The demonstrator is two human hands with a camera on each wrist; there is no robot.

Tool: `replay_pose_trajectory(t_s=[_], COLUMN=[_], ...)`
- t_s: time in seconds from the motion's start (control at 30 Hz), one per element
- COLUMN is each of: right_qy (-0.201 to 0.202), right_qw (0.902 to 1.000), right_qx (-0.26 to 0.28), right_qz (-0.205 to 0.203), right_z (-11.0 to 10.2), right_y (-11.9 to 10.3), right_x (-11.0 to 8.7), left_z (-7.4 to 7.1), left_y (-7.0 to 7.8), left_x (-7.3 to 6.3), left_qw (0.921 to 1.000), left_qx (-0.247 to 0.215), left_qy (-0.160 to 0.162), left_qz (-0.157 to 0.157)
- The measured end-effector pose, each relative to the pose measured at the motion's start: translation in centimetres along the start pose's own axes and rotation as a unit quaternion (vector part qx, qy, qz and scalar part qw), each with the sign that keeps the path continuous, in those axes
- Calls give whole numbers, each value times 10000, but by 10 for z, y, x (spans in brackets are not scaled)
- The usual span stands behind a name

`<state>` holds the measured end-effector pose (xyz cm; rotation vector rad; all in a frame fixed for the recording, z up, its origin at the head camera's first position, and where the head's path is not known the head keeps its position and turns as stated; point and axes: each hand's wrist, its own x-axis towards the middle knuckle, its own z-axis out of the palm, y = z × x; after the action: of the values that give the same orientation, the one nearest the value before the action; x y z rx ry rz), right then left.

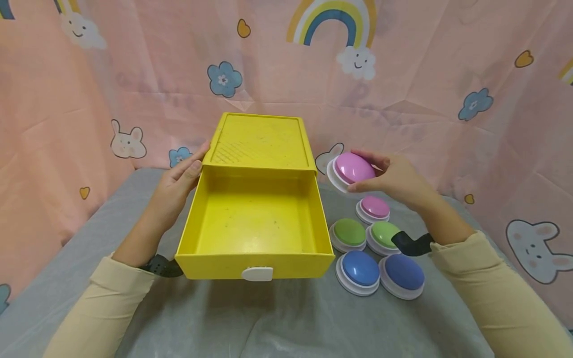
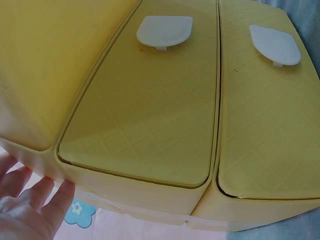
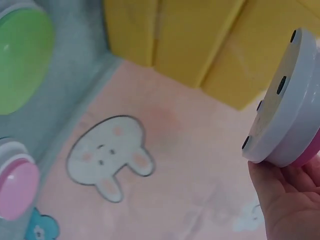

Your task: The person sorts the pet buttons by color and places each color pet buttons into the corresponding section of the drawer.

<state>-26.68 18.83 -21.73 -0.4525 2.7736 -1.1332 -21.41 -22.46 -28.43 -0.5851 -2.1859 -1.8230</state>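
A yellow drawer cabinet (image 1: 264,141) stands in the middle with its top drawer (image 1: 255,267) pulled out, the inside showing bare. My left hand (image 1: 172,191) rests its fingers against the cabinet's left side, near the top. In the left wrist view, the fingertips of the left hand (image 2: 32,205) touch the cabinet's side wall beside the opened drawer. My right hand (image 1: 400,179) grips a pink dome push button (image 1: 353,168) by its edge, raised and tilted to the right of the cabinet. Its white base (image 3: 285,100) with dark feet faces the cabinet in the right wrist view.
On the grey table right of the cabinet sit another pink button (image 1: 375,206), two green buttons (image 1: 350,232) and two blue buttons (image 1: 360,268). Two lower drawers with white handles (image 2: 165,31) are closed. A pink patterned cloth (image 1: 268,64) hangs behind.
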Motion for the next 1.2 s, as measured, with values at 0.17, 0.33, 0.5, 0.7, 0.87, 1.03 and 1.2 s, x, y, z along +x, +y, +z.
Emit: replay_pose_trajectory(t_s=[0.17, 0.33, 0.5, 0.7, 0.87, 1.03, 1.2], right_qy=[48, 188, 236, 119, 48, -116, -339], right_qw=[9998, 9991, 9990, 9990, 9982, 9951, 9922], right_qx=[210, 352, 295, 230, 95, 25, -116], right_qz=[4, -142, -244, -353, -590, -978, -1197], right_z=[-6, -11, -11, -5, 4, 15, 23], right_y=[-13, -26, -39, -56, -67, -80, -92], right_x=[-9, -17, -25, -31, -33, -34, -34], left_z=[1, 0, -1, 0, 1, 1, 1], left_y=[1, 3, 1, 1, 0, 0, 0], left_x=[0, -1, -1, -1, 0, 0, -1], left_qw=[10000, 9999, 10000, 10000, 10000, 10000, 10000], left_qx=[57, 151, 75, 10, -60, -48, 11], left_qy=[18, 35, 20, -7, -9, -4, 6], left_qz=[-54, -31, 5, -16, -8, -8, -22])
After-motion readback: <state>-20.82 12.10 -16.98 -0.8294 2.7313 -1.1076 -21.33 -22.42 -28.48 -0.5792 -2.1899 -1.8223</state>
